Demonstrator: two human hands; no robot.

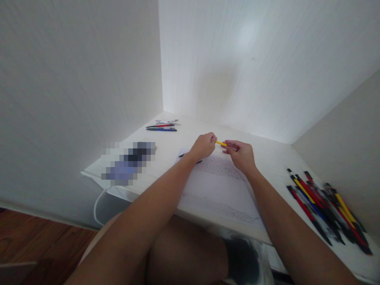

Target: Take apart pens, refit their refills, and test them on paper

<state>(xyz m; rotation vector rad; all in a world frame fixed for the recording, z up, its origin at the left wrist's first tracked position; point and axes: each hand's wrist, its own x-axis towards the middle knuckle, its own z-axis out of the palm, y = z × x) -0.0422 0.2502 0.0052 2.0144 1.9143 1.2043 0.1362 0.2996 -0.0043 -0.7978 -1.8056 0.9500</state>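
Observation:
Both hands meet above a sheet of written paper on a white desk. My left hand is closed in a fist around one end of a yellow pen. My right hand pinches the pen's other end with its fingers. Only a short yellow stretch of the pen shows between the two hands. A dark pen part lies on the paper just below my left wrist.
A pile of several red, yellow, blue and black pens lies at the desk's right side. Three pens lie at the far left corner. A blurred-out object sits at the left edge. White walls enclose the desk; a cable hangs below.

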